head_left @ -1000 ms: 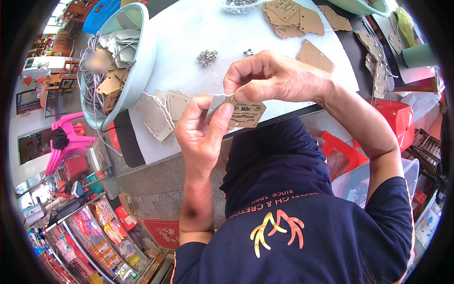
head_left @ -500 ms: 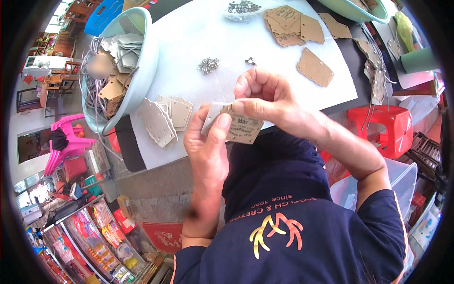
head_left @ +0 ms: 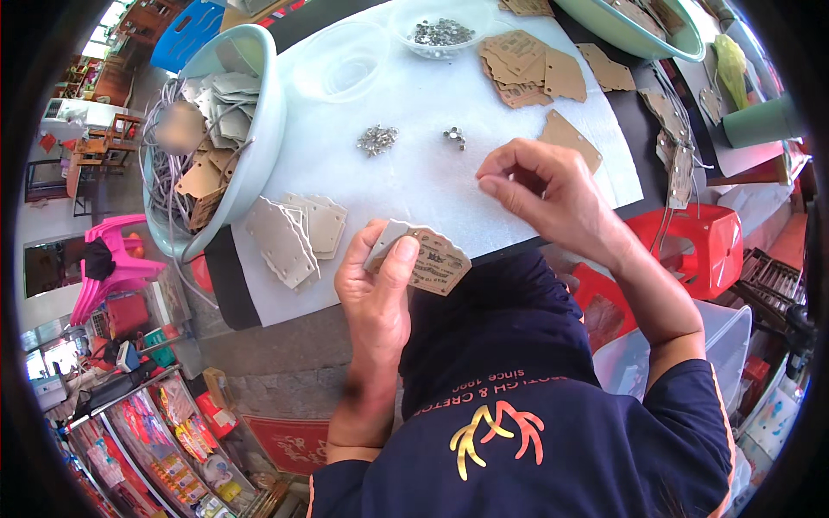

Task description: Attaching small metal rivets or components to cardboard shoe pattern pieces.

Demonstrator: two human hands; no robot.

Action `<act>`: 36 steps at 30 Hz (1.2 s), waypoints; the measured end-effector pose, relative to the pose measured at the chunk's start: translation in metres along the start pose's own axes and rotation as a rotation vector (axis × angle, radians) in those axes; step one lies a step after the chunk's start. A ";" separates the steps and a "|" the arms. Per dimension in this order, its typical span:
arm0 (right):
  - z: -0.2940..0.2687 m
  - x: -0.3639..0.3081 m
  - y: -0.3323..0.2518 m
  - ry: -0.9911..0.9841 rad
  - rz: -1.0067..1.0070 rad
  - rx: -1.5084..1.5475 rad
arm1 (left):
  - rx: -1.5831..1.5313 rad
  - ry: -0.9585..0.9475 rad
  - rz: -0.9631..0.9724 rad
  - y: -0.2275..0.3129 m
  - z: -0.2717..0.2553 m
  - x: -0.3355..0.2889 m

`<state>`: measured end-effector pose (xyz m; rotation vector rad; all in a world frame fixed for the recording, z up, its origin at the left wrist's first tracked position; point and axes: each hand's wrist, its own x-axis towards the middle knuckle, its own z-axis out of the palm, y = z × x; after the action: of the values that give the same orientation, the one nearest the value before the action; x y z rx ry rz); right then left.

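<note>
My left hand [head_left: 378,289] grips a brown printed card [head_left: 439,263] with a wavy edge, the thumb on its face. A pale grey-white part shows at the card's left side, beneath the fingers. To the right, my right hand [head_left: 548,194] hovers over the white sheet, apart from the card. Its fingers are curled, thumb and index close together; anything small between them cannot be made out. Ahead lie a pile of small shiny metal pieces [head_left: 377,139] and a smaller cluster of metal pieces [head_left: 455,137]. Grey cards [head_left: 289,237] with small holes lie left of my left hand.
A white sheet [head_left: 406,186] covers the dark table. At the left stands a pale blue basin [head_left: 269,112] with cards and grey cord. Farther back are a clear bowl [head_left: 436,52] of metal pieces, an oval clear lid [head_left: 341,60] and brown cards [head_left: 527,69]. A red stool [head_left: 704,250] stands right.
My right hand has drawn away from the card, to the right. My left hand still holds the card, which has tilted and sits slightly lower in view. The view has shifted a little.
</note>
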<state>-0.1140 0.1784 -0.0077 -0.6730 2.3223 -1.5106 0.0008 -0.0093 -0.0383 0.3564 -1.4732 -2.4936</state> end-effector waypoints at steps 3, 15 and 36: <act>-0.014 0.012 0.004 -0.012 -0.105 -0.238 | -0.032 0.014 0.028 -0.001 -0.004 0.001; -0.015 0.057 0.013 -0.109 -0.644 -0.806 | -0.079 -0.007 0.025 -0.001 -0.005 0.004; -0.009 0.031 0.019 -0.141 -0.489 -0.690 | -0.039 -0.009 0.018 -0.003 -0.004 0.006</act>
<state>-0.1490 0.1756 -0.0210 -1.5483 2.6755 -0.7166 -0.0038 -0.0136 -0.0433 0.3242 -1.4232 -2.5094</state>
